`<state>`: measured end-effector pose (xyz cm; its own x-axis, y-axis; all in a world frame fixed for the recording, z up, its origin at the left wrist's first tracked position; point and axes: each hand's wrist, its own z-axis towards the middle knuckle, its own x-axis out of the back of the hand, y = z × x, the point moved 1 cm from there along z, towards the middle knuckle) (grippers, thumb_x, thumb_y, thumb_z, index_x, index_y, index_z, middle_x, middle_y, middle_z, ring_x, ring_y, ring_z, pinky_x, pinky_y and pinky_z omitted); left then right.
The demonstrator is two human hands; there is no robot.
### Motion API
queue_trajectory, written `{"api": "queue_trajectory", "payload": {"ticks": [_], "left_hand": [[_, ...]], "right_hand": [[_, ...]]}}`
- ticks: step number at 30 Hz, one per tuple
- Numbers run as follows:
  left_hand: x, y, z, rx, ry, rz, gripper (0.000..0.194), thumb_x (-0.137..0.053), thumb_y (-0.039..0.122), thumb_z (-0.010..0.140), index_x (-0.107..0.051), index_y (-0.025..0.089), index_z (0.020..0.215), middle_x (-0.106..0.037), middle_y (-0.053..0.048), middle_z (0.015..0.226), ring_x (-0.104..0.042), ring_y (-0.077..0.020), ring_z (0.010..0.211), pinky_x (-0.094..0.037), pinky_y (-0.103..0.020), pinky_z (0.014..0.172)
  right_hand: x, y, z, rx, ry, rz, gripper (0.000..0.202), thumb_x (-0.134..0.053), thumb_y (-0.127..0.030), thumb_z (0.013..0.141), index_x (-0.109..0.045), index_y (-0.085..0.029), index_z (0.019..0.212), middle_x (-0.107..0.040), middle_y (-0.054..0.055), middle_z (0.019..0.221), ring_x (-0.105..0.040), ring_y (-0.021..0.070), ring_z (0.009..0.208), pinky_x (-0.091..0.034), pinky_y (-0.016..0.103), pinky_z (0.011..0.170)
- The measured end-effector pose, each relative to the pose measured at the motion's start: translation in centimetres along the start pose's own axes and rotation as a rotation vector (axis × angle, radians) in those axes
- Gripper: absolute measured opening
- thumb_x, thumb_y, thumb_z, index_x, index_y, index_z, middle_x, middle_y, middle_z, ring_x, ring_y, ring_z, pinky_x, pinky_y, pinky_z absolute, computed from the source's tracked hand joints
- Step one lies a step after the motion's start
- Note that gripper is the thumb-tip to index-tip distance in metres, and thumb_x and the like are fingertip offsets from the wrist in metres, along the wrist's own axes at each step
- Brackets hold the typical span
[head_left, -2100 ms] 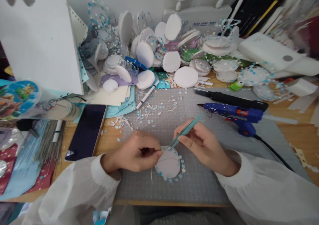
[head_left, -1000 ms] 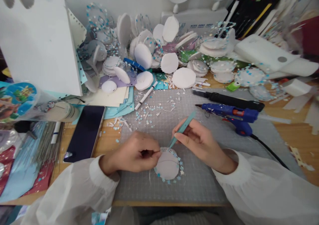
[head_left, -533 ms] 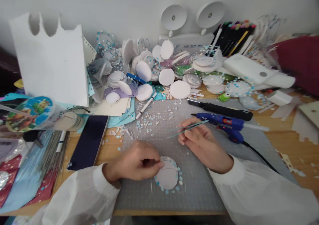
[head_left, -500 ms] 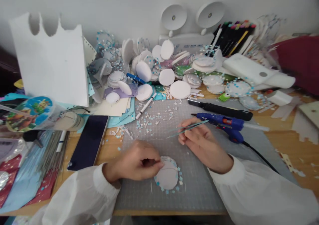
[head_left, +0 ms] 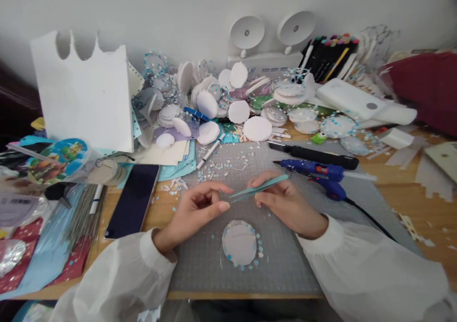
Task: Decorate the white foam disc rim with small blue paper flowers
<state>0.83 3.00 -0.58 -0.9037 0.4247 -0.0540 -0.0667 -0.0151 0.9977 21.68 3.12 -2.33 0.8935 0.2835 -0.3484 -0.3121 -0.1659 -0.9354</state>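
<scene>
Teal tweezers (head_left: 262,187) are held in my right hand (head_left: 282,200), their tips pointing left. My left hand (head_left: 198,208) is raised just left of those tips, thumb and forefinger apart with nothing visible between them. Below and between the hands, a white paper disc (head_left: 240,243) lies flat on the grey cutting mat (head_left: 285,269). Small blue and white star-shaped bits ring its edge, and thin clear strands curve beside it. Neither hand touches the disc.
A blue glue gun (head_left: 317,170) and a black utility knife (head_left: 314,154) lie right of my hands. A phone (head_left: 133,200) is at left beside a lidded cup (head_left: 59,160). White discs (head_left: 257,128) are heaped at the back. Confetti bits (head_left: 217,167) lie scattered on the mat.
My left hand has lifted off the disc's edge and moved up, its fingers parting. The tweezers have shifted left and down towards it. The view has shifted slightly.
</scene>
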Motion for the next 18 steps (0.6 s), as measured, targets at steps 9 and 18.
{"api": "queue_trajectory", "payload": {"ticks": [9,18], "left_hand": [[-0.35,-0.42,-0.26,0.078,0.068,-0.061,0.019,-0.070,0.029,0.081,-0.060,0.014,0.075,-0.038,0.008,0.053,-0.029,-0.0042,0.046,-0.026,-0.015,0.044],[0.07,-1.05,-0.23,0.112,0.128,-0.071,0.023,-0.075,0.031,0.075,-0.060,0.015,0.070,-0.041,0.007,0.052,-0.031,-0.0047,0.046,-0.026,-0.016,0.044]], "right_hand": [[0.13,0.42,-0.15,0.006,-0.102,-0.030,0.013,-0.073,-0.022,0.078,-0.067,-0.025,0.089,-0.060,-0.001,0.090,-0.050,0.0069,0.065,-0.041,0.020,0.057],[0.10,-0.10,-0.07,0.076,-0.131,-0.135,0.014,-0.075,-0.020,0.076,-0.068,-0.024,0.087,-0.064,-0.001,0.093,-0.059,0.0093,0.078,-0.046,0.022,0.068]]}}
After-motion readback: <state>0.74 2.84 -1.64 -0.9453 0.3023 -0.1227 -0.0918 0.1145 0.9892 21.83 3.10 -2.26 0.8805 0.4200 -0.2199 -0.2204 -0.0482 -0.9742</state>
